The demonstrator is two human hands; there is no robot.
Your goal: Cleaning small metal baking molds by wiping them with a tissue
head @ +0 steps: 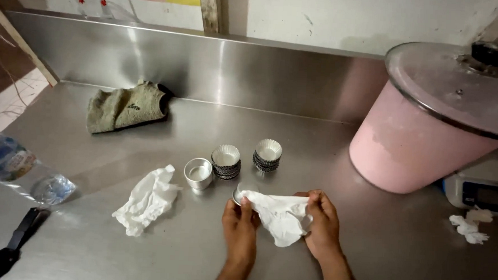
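Observation:
My left hand (239, 222) and my right hand (321, 220) both grip a white tissue (282, 215) stretched between them over the steel counter. A small round metal mould (240, 192) peeks out from under the tissue at my left fingertips. Just behind stand two stacks of fluted metal moulds (225, 161) (267, 154) and a plain metal cup (198, 172). A second crumpled white tissue (148, 200) lies to the left of my hands.
A pink tub with a glass lid (426, 126) stands at the right beside a digital scale (487, 192). A grey cloth (127, 106) lies at the back, a plastic water bottle (17, 167) and a black handle (13, 244) at the left, tissue scraps (470, 225) at the right.

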